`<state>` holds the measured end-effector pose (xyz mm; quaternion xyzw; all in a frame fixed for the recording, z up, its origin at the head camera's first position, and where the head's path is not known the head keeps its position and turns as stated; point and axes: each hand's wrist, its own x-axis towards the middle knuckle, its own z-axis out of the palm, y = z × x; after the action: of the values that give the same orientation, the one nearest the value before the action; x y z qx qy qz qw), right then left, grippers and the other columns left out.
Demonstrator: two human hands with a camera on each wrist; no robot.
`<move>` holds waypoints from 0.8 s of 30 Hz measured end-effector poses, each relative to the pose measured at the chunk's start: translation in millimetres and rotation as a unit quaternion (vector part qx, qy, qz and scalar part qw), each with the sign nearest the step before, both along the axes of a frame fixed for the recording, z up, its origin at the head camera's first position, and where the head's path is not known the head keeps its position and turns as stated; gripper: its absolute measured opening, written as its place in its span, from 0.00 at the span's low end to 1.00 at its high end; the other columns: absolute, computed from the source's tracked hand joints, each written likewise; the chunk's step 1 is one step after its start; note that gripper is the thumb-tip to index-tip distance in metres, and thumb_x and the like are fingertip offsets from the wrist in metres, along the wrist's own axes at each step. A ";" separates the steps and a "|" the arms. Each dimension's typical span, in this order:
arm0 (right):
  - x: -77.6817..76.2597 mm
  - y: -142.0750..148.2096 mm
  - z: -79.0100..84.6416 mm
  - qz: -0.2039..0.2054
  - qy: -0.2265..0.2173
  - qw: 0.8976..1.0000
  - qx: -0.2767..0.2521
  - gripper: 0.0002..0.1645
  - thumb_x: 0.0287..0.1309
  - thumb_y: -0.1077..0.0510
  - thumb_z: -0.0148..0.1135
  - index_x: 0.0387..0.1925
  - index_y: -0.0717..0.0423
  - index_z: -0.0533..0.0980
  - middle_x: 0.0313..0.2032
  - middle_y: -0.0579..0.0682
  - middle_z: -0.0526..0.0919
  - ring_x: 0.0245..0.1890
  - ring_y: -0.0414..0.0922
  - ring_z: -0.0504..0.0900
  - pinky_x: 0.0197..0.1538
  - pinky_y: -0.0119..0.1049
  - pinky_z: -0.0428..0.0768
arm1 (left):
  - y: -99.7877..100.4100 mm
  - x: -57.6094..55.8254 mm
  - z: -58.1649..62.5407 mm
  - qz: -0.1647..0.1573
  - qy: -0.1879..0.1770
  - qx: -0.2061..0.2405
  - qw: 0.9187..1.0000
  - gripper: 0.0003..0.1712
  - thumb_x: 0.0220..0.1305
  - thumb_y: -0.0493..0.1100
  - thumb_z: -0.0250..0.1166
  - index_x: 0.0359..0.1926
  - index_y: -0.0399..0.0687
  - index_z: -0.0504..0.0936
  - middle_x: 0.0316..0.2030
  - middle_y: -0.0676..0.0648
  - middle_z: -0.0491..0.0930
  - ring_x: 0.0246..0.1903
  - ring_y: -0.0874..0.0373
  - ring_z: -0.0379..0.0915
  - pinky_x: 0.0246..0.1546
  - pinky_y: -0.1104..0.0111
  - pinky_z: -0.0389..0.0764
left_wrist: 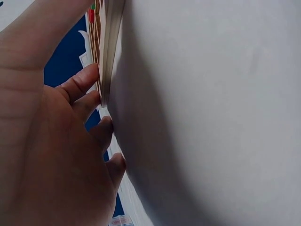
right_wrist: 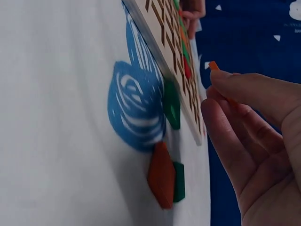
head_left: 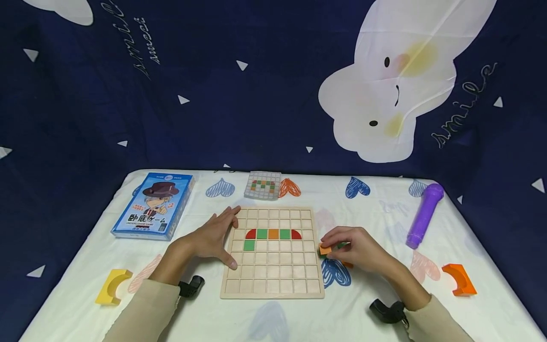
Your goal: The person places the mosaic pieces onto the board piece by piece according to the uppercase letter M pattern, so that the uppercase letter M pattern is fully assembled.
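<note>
- The wooden board (head_left: 273, 272) lies flat on the worktop (head_left: 196, 318), between the two hands, split into small square compartments.
- In its third row from the far edge, five neighbouring compartments are filled, left to right: red rounded tile (head_left: 251, 234), green tile, orange tile (head_left: 273, 234), green tile, red rounded tile.
- One more green tile (head_left: 249, 245) sits in the fourth row, directly below the left red one.
- The left hand (head_left: 211, 235) is spread and relaxed at the board's left edge, thumb on the frame, grasping nothing.
- The right hand (head_left: 356, 247) pinches an orange piece (head_left: 325, 249) between thumb and fingers, just right of the board.
- Below that hand, loose green pieces (right_wrist: 172, 103) and a loose orange piece (right_wrist: 161, 176) lie on the cloth, outside the compartments.
- A small pattern card (head_left: 262, 185) lies beyond the board, showing a similar coloured layout.
- The blue box (head_left: 154, 204) lies at left; its contents are hidden.
</note>
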<state>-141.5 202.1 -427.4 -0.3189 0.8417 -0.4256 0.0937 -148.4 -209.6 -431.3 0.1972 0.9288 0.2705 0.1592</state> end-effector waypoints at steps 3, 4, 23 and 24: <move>0.8 -6.7 -0.1 0.000 0.004 1.000 0.008 0.12 0.54 0.60 0.76 0.42 0.49 0.88 0.47 0.48 0.90 0.48 0.31 0.84 0.42 0.28 0.87 | 0.5 0.0 0.7 0.002 -0.002 -0.001 1.000 0.53 0.26 0.64 0.88 0.50 0.48 0.68 0.81 0.36 0.47 0.82 0.33 0.37 0.79 0.34 0.42; 1.2 -9.4 0.0 0.000 0.004 1.000 0.011 0.12 0.54 0.60 0.76 0.42 0.48 0.88 0.47 0.47 0.90 0.48 0.31 0.84 0.42 0.28 0.87 | 0.7 0.0 1.0 0.001 -0.002 0.000 1.000 0.53 0.26 0.64 0.88 0.50 0.48 0.67 0.81 0.36 0.47 0.81 0.33 0.37 0.79 0.34 0.42; 6.4 -81.4 -3.7 0.055 -0.001 0.998 0.003 0.13 0.55 0.56 0.76 0.44 0.47 0.88 0.47 0.41 0.90 0.55 0.41 0.86 0.62 0.35 0.84 | 1.3 1.1 4.3 0.004 -0.008 0.002 1.000 0.55 0.26 0.63 0.88 0.51 0.47 0.67 0.81 0.36 0.47 0.82 0.34 0.37 0.79 0.34 0.41; 6.5 -85.7 -3.7 0.059 -0.004 0.998 0.002 0.13 0.55 0.57 0.76 0.44 0.48 0.88 0.47 0.41 0.91 0.54 0.40 0.86 0.63 0.35 0.83 | 1.5 1.1 4.3 0.004 -0.008 0.003 1.000 0.55 0.26 0.63 0.88 0.52 0.46 0.67 0.81 0.36 0.47 0.82 0.34 0.37 0.80 0.35 0.41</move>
<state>-135.1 116.3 -431.1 -0.3658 0.8221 -0.4187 0.1223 -147.3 -208.1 -427.0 0.1916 0.9276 0.2751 0.1650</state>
